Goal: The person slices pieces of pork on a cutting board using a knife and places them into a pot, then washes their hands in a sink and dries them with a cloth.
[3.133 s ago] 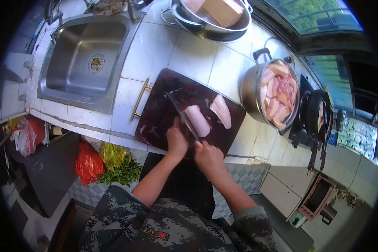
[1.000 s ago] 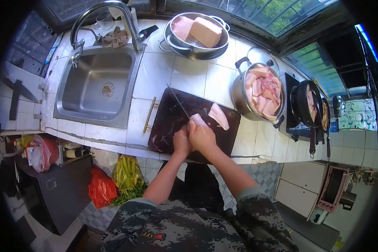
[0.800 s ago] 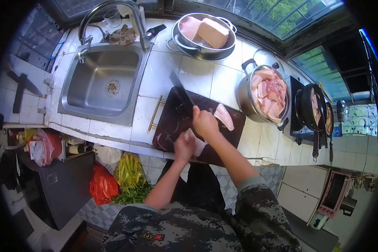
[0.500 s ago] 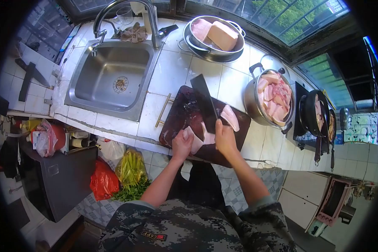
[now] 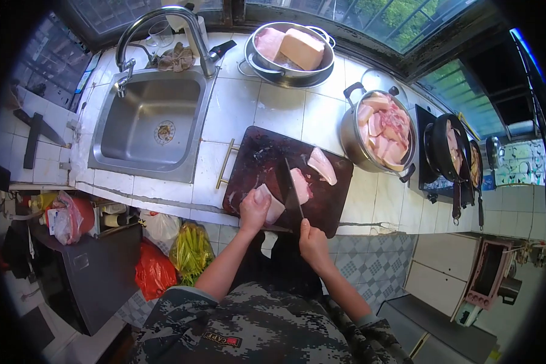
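Note:
My left hand (image 5: 255, 210) is closed on a pale piece of pork (image 5: 273, 205) at the near left of the dark cutting board (image 5: 249, 155). In my right hand (image 5: 313, 241), at the board's near edge, is the handle of a cleaver (image 5: 290, 185). The dark blade points away from me and stands between the held pork and a pink cut piece (image 5: 301, 186) just right of it. Farther right on the board lies a pale strip of pork (image 5: 322, 165), apart from both hands. My left fingers partly hide the held pork.
Right of the board stands a pot (image 5: 352, 136) heaped with pork chunks. Behind it, a metal bowl (image 5: 330, 60) holds two big pork blocks. A sink (image 5: 145, 121) is at left; a wok (image 5: 450, 148) with meat sits on the stove at far right. Bags (image 5: 155, 270) lie below the counter.
The cleaver has come toward me and swung more upright, now between the held pork and a separate piece. My right hand has moved down and slightly left. The whole view has shifted a little.

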`<state>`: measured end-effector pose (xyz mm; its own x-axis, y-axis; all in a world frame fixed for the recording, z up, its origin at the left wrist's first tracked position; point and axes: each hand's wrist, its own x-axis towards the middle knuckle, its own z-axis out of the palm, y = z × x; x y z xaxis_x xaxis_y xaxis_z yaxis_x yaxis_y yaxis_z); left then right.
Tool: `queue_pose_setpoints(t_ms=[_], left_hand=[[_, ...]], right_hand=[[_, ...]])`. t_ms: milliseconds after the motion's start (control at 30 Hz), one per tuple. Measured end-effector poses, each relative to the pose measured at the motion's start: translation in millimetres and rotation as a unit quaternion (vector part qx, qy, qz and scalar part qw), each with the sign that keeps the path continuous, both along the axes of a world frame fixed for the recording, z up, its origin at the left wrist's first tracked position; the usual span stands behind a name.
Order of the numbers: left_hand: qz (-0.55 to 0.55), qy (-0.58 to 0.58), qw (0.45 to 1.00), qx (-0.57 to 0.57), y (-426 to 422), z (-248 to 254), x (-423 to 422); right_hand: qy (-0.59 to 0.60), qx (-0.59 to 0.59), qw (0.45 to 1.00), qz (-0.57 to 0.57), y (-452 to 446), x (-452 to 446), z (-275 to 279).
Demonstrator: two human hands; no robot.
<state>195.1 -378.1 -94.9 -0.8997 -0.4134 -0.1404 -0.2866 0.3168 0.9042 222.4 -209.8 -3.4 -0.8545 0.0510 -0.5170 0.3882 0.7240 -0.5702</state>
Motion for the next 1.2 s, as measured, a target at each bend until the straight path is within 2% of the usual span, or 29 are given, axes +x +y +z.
queue_pose_setpoints(t_ms=[267,333,400,467,533,567,600,667,733,800,867,967,1000,1033,1067,1133,1167,1200], left_hand=[[-0.035,-0.04,0.999,0.013,4.2,8.7,-1.6],[-0.052,-0.047,0.998,-0.006,6.2,10.2,-1.6],[-0.017,-0.051,0.997,0.057,3.0,8.2,-5.5],[-0.022,-0.035,0.997,0.066,-8.3,-16.3,-0.5],[-0.024,-0.016,0.99,0.135,-20.7,-21.6,-0.3],[-0.018,-0.02,0.991,0.13,-25.9,-18.8,-2.5],[-0.013,-0.022,0.992,0.127,-29.4,-13.9,-7.3],[-0.019,-0.021,0.989,0.144,-32.5,10.6,-17.6],[-0.028,0.009,0.986,0.166,-28.6,16.3,-27.8],[-0.033,0.008,0.99,0.14,-21.8,37.9,-42.7],[-0.054,0.018,0.989,0.135,-1.6,65.9,-63.4],[-0.119,0.058,0.977,0.167,42.2,103.6,-106.5],[-0.144,0.071,0.972,0.17,57.5,105.3,-126.4],[-0.162,0.087,0.972,0.147,75.2,119.0,-144.2],[-0.179,0.103,0.971,0.123,94.0,133.0,-162.7],[-0.166,0.192,0.965,-0.061,127.9,154.3,-201.8],[-0.165,0.197,0.964,-0.065,146.2,166.1,-217.2],[-0.161,0.189,0.957,-0.151,165.7,184.8,-228.6]], right_hand=[[0.069,0.125,0.983,0.113,-51.6,-23.3,-10.9],[0.078,0.105,0.985,0.112,-68.3,-42.6,-8.5],[0.098,0.085,0.986,0.109,-71.8,-55.2,-4.1],[0.097,0.068,0.988,0.096,-68.3,-62.8,-5.2],[0.106,0.06,0.989,0.086,-50.3,-61.4,-27.4],[0.136,0.038,0.988,0.064,-39.2,-57.2,-38.7],[0.168,0.016,0.985,0.043,-27.3,-52.9,-46.8],[0.146,-0.098,0.984,-0.019,-3.3,-35.6,-57.2],[0.076,-0.173,0.979,-0.077,23.4,-17.4,-43.2],[0.131,-0.169,0.975,-0.069,57.8,-1.8,-43.4],[0.128,-0.146,0.974,-0.115,87.9,9.9,-25.0],[0.181,-0.107,0.972,-0.106,136.0,22.9,-9.7],[0.218,-0.056,0.969,-0.099,149.7,26.4,-3.7],[0.254,-0.005,0.963,-0.092,163.2,29.3,2.4],[0.261,-0.008,0.961,-0.092,176.8,32.5,8.7],[0.207,-0.021,0.972,-0.111,202.0,37.5,17.3],[0.212,-0.025,0.971,-0.111,213.1,40.5,18.1],[0.211,-0.02,0.97,-0.116,224.0,42.8,17.5]])
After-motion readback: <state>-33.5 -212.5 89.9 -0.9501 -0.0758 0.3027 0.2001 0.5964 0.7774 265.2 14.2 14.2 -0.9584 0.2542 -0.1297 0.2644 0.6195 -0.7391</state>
